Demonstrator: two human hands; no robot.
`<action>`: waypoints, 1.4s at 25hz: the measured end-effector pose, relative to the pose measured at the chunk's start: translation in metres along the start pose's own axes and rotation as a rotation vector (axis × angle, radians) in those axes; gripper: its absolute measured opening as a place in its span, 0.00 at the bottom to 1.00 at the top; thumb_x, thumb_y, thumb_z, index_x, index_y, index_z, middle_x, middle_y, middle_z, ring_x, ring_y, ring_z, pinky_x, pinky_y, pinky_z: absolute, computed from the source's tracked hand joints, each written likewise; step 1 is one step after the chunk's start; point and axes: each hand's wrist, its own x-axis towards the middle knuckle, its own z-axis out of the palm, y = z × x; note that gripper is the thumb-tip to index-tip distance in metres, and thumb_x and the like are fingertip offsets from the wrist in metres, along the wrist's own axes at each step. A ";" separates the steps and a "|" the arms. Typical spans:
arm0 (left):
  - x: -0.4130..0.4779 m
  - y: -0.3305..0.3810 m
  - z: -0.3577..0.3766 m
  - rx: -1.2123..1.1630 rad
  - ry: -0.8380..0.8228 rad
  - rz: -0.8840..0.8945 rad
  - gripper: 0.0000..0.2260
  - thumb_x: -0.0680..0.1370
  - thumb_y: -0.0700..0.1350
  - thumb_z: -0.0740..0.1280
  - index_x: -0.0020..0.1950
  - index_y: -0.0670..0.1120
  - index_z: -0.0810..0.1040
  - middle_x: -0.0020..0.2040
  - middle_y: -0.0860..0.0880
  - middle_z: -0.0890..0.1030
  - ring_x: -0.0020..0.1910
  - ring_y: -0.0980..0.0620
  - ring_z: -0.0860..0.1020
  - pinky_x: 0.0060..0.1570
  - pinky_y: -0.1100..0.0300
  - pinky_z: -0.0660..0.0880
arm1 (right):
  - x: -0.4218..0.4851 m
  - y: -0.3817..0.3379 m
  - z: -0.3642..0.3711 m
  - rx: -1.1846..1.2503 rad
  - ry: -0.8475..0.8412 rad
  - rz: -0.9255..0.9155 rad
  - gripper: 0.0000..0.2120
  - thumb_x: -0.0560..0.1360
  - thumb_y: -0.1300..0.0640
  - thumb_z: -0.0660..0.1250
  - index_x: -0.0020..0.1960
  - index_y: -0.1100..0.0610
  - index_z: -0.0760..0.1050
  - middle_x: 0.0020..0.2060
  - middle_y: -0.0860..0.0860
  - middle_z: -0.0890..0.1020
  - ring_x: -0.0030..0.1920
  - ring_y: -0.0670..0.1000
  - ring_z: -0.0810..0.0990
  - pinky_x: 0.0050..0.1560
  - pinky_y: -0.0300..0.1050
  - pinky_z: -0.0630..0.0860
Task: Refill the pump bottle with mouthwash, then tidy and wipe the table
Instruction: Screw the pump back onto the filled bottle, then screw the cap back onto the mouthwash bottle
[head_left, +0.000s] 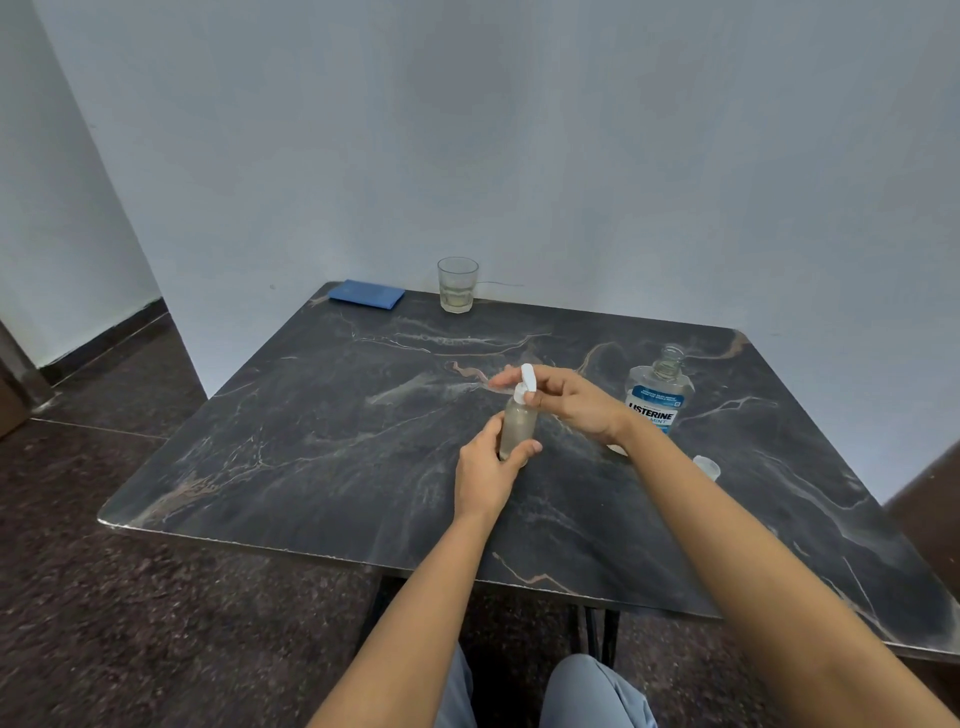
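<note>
- We see both forearms reach out from the near edge of the table (311, 441) and meet over its middle, left of the mouthwash bottle (657, 395).
- The left hand (488, 470) comes in from below with the thumb toward the mouthwash bottle. Its fingers wrap the lower body of the pump bottle (517, 426) in a firm grip.
- The right hand (571, 402) arrives from the mouthwash bottle's side with the wrist bent and the back of the hand up. It pinches the white pump head (527, 379) between thumb and fingertips.
- We find the two hands close together, one above the other on the same bottle.
- The pump bottle stands nearly upright, its long axis vertical and its head end up. The white head looks tilted on top.
- We cannot tell whether its base touches the table, since the left hand hides it.
- The mouthwash bottle stands upright with its neck uncovered and its label facing us.
- A small clear cap (707, 466) lies just nearer us than the mouthwash bottle.
- A glass (457, 286) and a blue cloth (367, 294) sit well beyond and left of it.
</note>
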 end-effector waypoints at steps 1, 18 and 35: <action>0.000 0.000 0.000 0.007 -0.002 0.002 0.21 0.72 0.61 0.71 0.61 0.56 0.75 0.48 0.56 0.83 0.47 0.55 0.82 0.50 0.50 0.80 | 0.001 0.000 -0.001 -0.008 0.014 -0.001 0.13 0.79 0.57 0.63 0.62 0.54 0.77 0.63 0.44 0.78 0.68 0.42 0.71 0.60 0.33 0.71; -0.001 0.002 0.003 0.053 0.053 -0.010 0.15 0.72 0.56 0.69 0.55 0.53 0.77 0.42 0.54 0.83 0.42 0.59 0.81 0.42 0.61 0.78 | 0.005 0.005 0.070 -0.131 0.879 0.090 0.06 0.75 0.61 0.67 0.48 0.53 0.80 0.36 0.44 0.83 0.38 0.45 0.80 0.50 0.43 0.73; -0.003 0.008 -0.002 0.076 0.068 -0.031 0.19 0.69 0.62 0.72 0.55 0.56 0.78 0.44 0.56 0.84 0.46 0.56 0.82 0.49 0.52 0.80 | -0.068 0.015 0.063 -0.359 0.823 0.068 0.14 0.76 0.56 0.65 0.60 0.46 0.78 0.57 0.42 0.81 0.55 0.40 0.78 0.62 0.44 0.75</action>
